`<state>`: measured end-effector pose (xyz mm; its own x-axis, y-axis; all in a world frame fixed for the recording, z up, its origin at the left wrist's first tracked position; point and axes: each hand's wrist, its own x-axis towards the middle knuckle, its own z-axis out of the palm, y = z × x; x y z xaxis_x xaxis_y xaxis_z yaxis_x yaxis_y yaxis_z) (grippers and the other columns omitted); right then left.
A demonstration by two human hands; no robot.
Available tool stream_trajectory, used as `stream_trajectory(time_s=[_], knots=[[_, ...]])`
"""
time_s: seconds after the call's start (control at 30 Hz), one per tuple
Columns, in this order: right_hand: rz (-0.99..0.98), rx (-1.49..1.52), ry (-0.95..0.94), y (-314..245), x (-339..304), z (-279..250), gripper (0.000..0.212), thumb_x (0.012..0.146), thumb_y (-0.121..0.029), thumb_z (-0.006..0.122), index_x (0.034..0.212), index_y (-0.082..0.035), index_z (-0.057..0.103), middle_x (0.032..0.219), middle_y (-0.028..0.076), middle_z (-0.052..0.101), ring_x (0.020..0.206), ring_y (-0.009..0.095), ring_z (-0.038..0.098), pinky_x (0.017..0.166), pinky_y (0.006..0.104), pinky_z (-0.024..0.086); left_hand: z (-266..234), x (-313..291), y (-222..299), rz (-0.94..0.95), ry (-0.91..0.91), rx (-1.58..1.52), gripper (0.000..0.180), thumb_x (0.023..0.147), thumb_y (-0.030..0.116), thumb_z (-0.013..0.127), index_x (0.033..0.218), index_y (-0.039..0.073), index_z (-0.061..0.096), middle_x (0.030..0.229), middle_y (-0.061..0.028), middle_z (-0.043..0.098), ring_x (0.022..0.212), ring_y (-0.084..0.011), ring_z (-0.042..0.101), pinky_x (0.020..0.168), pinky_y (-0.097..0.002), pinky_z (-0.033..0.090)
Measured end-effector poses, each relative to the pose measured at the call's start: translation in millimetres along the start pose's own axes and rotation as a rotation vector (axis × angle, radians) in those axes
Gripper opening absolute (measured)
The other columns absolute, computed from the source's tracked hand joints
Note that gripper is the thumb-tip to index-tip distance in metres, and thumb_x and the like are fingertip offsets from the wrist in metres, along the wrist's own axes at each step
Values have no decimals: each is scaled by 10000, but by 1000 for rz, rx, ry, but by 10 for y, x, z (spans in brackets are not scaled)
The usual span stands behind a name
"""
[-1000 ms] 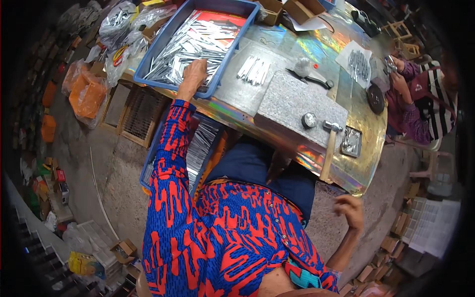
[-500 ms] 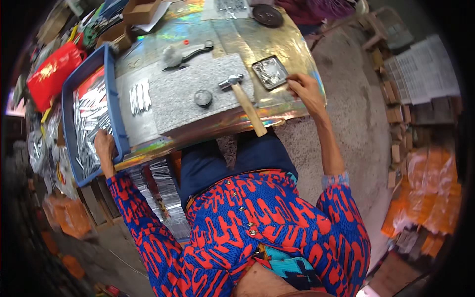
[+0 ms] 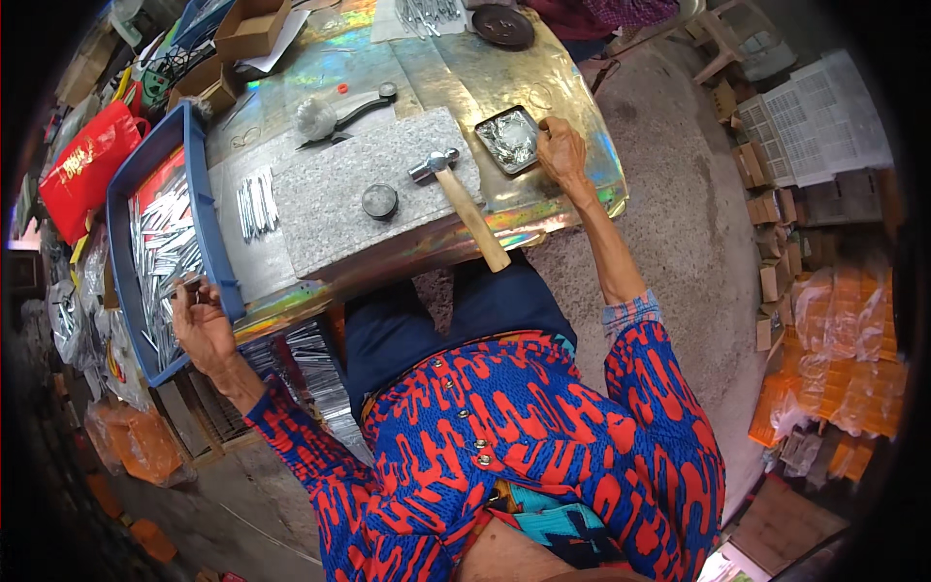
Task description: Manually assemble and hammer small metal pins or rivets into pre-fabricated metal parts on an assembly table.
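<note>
Over the near right part of a blue plastic tray (image 3: 202, 184) is my left hand (image 3: 202, 325), palm turned up and fingers curled in a pinch. What sits between its fingertips is too small to make out. Slim silvery metal strips (image 3: 167, 238) fill the tray in a loose heap. My right hand (image 3: 562, 155) is closed at the right rim of a small dark square tray (image 3: 482, 130), which holds small shiny metal pieces (image 3: 514, 139). Its fingertips are partly hidden, so their contents cannot be seen. Between the hands, a wooden-handled hammer (image 3: 470, 215) lies on a grey stone slab (image 3: 330, 209).
A round dark metal piece (image 3: 379, 202) sits on the slab. Left of it lies a row of metal strips (image 3: 257, 204). Behind are a black-handled tool (image 3: 359, 112), a brown round dish (image 3: 502, 26) and cardboard boxes (image 3: 250, 29). A red bag (image 3: 92, 175) stands beyond the blue tray.
My left hand has turned palm up and drawn back slightly from the heap of strips. My right hand has curled inward at the small tray's rim. The whole view has shifted slightly.
</note>
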<state>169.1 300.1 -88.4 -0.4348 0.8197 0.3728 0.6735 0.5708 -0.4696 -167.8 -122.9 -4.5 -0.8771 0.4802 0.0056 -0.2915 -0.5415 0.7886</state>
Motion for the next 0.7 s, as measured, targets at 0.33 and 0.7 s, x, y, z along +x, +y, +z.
stream_trajectory(time_s=[0.33, 0.7], knots=[[-226, -296, 13, -13, 15, 112, 79, 727, -58, 517, 771, 7, 523, 799, 202, 535, 629, 356, 598, 517, 424, 489, 675, -546, -421, -196, -152, -128, 121, 872, 94, 505, 978, 38, 517, 883, -105, 537, 737, -168, 489, 604, -265, 419], [-394, -455, -183, -85, 165, 26, 115, 701, -48, 499, 764, 42, 531, 759, 243, 573, 641, 363, 607, 538, 432, 493, 1237, -788, -646, -336, -261, -66, 150, 851, 85, 528, 972, 2, 495, 849, -128, 566, 657, -150, 557, 525, -260, 480]])
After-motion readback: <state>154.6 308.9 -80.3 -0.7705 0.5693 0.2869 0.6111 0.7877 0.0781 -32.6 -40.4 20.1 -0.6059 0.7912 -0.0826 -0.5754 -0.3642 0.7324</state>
